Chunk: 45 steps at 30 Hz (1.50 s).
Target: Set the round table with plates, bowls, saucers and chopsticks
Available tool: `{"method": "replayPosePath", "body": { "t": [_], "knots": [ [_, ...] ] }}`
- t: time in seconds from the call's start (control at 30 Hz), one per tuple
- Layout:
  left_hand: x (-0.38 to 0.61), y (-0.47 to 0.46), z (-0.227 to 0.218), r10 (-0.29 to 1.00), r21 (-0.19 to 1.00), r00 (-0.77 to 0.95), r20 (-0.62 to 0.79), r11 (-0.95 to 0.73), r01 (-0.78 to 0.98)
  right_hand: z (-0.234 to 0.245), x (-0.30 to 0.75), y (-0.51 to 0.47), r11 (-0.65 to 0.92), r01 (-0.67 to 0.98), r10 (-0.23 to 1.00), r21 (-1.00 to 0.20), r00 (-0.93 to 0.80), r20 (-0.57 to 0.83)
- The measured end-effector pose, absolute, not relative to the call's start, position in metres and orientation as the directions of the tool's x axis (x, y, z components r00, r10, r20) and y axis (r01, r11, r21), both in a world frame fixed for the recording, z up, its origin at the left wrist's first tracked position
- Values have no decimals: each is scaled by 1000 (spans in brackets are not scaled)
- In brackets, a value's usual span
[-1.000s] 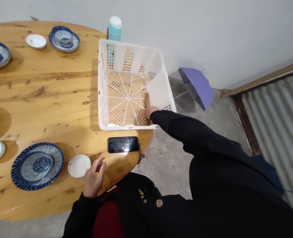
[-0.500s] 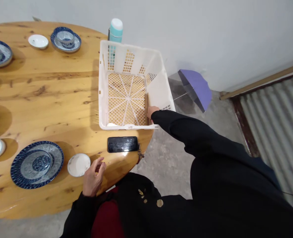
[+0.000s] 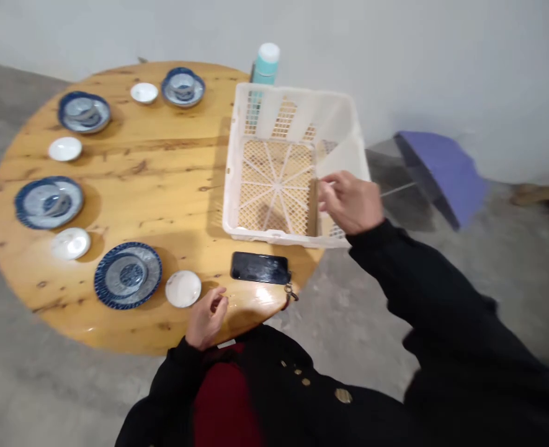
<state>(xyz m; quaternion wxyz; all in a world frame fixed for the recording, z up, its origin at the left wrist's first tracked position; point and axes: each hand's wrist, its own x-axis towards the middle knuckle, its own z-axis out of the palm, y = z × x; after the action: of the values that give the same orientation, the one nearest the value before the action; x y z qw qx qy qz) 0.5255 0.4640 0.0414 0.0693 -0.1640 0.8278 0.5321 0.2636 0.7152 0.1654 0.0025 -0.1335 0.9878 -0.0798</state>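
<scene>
Right hand (image 3: pixel 351 202) motion-blurred; can't tell if it touches the brown sticks (image 3: pixel 312 208) inside the white plastic basket (image 3: pixel 339 124). Teal bottle (image 3: pixel 265 65) partly hidden behind the basket. Purple object (image 3: pixel 441 174) blurred, kind unclear. Small metal bit by the phone (image 3: pixel 290 292) too small to tell. Right sleeve (image 3: pixel 441 310) cut off by the bottom edge.
</scene>
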Motion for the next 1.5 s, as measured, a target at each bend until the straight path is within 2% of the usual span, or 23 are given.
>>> {"method": "replayPosePath", "body": {
  "t": [0.07, 0.13, 0.17, 0.23, 0.37, 0.43, 0.53, 0.63, 0.77, 0.93, 1.07, 1.2, 1.5],
  "knots": [
    [531, 470, 44, -196, 841, -937, -289, 414, -347, 176, 295, 707, 827, -406, -315, -390, -908, 277],
    [537, 476, 47, -189, 820, -933, -306, 445, -359, 170, 323, 695, 672, -573, -412, -469, -816, 406],
    [541, 479, 48, -188, 813, -931, -313, 454, -365, 160, 336, 687, 608, -616, -461, -500, -787, 409],
    [551, 484, 51, -194, 803, -928, -317, 465, -371, 133, 362, 670, 518, -637, -556, -571, -758, 341],
    [576, 482, 54, -192, 788, -923, -332, 481, -384, 74, 434, 641, 454, -492, -704, -743, -709, 39],
    [588, 473, 54, -199, 783, -918, -342, 480, -395, 51, 480, 631, 463, -418, -743, -781, -663, -86],
    [606, 452, 54, -232, 794, -921, -313, 468, -388, 28, 546, 617, 477, -319, -759, -819, -620, -200],
    [630, 423, 58, -245, 823, -936, -254, 453, -342, 15, 595, 592, 495, -264, -751, -828, -609, -255],
    [677, 372, 69, -266, 837, -946, -184, 462, -293, 14, 629, 538, 516, -347, -735, -783, -649, -196],
    [749, 298, 74, -364, 847, -918, -156, 429, -314, 33, 665, 452, 534, -380, -722, -755, -669, -174],
    [798, 244, 67, -497, 860, -848, -183, 338, -383, 45, 704, 389, 486, -505, -833, -714, -515, -203],
    [824, 205, 57, -602, 853, -776, -189, 290, -433, 49, 729, 343, 429, -664, -903, -613, -317, -289],
    [823, 126, 54, -596, 855, -784, -174, 303, -421, 35, 712, 242, 419, -706, -904, -571, -265, -335]
  ]
}}
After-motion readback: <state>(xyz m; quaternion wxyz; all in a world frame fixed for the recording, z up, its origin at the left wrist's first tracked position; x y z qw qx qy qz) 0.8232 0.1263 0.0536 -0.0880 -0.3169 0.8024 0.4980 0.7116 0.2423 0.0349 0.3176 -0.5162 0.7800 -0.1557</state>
